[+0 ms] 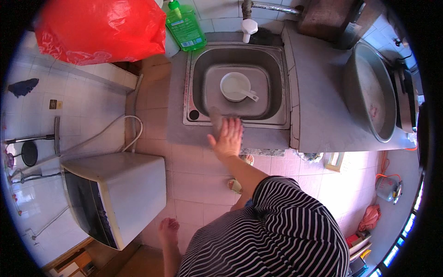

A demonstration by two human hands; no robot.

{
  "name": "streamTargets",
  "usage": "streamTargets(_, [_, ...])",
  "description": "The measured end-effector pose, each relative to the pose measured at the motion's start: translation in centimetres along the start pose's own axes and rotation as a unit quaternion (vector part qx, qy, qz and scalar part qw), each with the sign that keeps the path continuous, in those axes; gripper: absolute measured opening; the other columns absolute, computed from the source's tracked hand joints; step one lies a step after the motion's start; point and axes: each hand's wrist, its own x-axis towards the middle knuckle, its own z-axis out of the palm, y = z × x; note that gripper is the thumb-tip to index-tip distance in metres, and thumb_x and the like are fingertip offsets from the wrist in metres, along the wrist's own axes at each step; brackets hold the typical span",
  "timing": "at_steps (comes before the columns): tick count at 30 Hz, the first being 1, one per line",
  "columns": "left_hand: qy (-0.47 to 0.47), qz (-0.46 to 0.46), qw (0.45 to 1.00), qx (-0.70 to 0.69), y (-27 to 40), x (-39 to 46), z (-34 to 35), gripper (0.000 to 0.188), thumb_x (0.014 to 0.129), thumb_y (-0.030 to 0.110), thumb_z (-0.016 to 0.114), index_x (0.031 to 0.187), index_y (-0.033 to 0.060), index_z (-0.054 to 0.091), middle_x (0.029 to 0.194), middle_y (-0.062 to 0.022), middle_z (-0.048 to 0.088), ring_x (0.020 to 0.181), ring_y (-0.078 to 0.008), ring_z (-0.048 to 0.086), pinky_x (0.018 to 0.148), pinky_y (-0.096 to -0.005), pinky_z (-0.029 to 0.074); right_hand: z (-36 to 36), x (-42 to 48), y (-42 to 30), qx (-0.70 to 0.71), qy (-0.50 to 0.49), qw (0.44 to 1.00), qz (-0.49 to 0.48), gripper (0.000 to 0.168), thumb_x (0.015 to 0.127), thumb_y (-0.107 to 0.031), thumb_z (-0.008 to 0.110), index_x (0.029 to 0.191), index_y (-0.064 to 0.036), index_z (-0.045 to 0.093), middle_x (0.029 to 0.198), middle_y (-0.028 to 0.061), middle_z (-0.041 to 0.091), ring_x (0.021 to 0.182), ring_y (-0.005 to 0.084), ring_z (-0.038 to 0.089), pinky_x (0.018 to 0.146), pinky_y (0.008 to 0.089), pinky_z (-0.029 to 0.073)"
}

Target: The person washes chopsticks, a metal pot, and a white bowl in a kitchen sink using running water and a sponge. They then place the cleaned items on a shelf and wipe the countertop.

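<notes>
My right hand [228, 136] presses palm down, fingers spread a little, on a grey cloth [215, 119] at the front rim of the steel sink [238, 123]. The cloth is blurred and partly hidden under the palm. Inside the basin sits a white dipper [235, 86] with a short handle; it seems to hold some water. My left hand [169, 226] is held low at my left side, away from the counter, with loosely bent fingers and nothing visible in it. A white tap [249, 29] points down behind the basin.
A green soap bottle [187, 29] and a red plastic bag [104, 31] are at the back left. To the right, a large grey basin [370, 90] leans on the counter [318, 97], near a cleaver [349, 33]. A white appliance [131, 197] stands on my left.
</notes>
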Motion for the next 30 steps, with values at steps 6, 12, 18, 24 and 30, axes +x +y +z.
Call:
streamTargets(6, [-0.070, 0.011, 0.997, 0.039, 3.4, 1.2, 6.4, 0.008, 0.085, 0.012, 0.050, 0.086, 0.0041, 0.053, 0.075, -0.0098, 0.058, 0.065, -0.0201, 0.055, 0.061, -0.0330, 0.047, 3.0, 2.2, -6.9, -0.036, -0.149, 0.983, -0.105, 0.088, 0.074, -0.055, 0.048, 0.134, 0.002, 0.017, 0.139, 0.0233, 0.016, 0.131, 0.0363, 0.008, 0.106, 0.0465, 0.005])
streamTargets(12, [-0.130, 0.035, 0.988, 0.071, 8.0, 4.6, 9.0, 0.009, 0.084, 0.011, 0.050, 0.088, 0.0041, 0.054, 0.077, -0.0088, 0.059, 0.067, -0.0188, 0.056, 0.064, -0.0334, 0.048, 1.6, 3.8, -5.0, 0.030, -0.194, 0.955, -0.223, 0.096, 0.067, -0.047, 0.063, 0.136, -0.004, 0.014, 0.138, 0.0251, 0.012, 0.129, 0.0410, 0.009, 0.105, 0.0482, 0.010])
streamTargets(18, [-0.129, 0.004, 0.984, 0.125, 12.6, 11.6, 9.9, 0.010, 0.083, 0.011, 0.051, 0.089, 0.0040, 0.053, 0.078, -0.0093, 0.059, 0.068, -0.0189, 0.057, 0.064, -0.0326, 0.049, 3.7, 8.5, -11.1, 0.021, -0.098, 0.991, -0.087, 0.093, 0.066, -0.045, 0.066, 0.136, -0.010, 0.016, 0.135, 0.0301, 0.012, 0.122, 0.0465, 0.020, 0.101, 0.0503, 0.017])
streamTargets(24, [-0.151, -0.026, 0.960, 0.233, 18.6, 19.3, 13.5, 0.012, 0.083, 0.013, 0.052, 0.088, 0.0025, 0.053, 0.078, -0.0105, 0.059, 0.067, -0.0198, 0.057, 0.063, -0.0316, 0.050, 7.7, 20.5, -14.2, 0.076, 0.066, 0.992, 0.071, 0.080, 0.068, -0.037, 0.065, 0.132, -0.011, 0.026, 0.130, 0.0327, 0.022, 0.115, 0.0447, 0.032, 0.097, 0.0470, 0.028])
streamTargets(30, [-0.178, 0.021, 0.930, 0.320, 23.6, 26.0, 16.0, 0.009, 0.084, 0.012, 0.052, 0.084, 0.0028, 0.052, 0.075, -0.0079, 0.057, 0.064, -0.0160, 0.055, 0.060, -0.0285, 0.048, 7.3, 26.8, -14.4, -0.006, 0.091, 0.990, 0.105, 0.066, 0.076, -0.040, 0.048, 0.133, -0.014, 0.026, 0.131, 0.0350, 0.018, 0.115, 0.0480, 0.031, 0.097, 0.0485, 0.028])
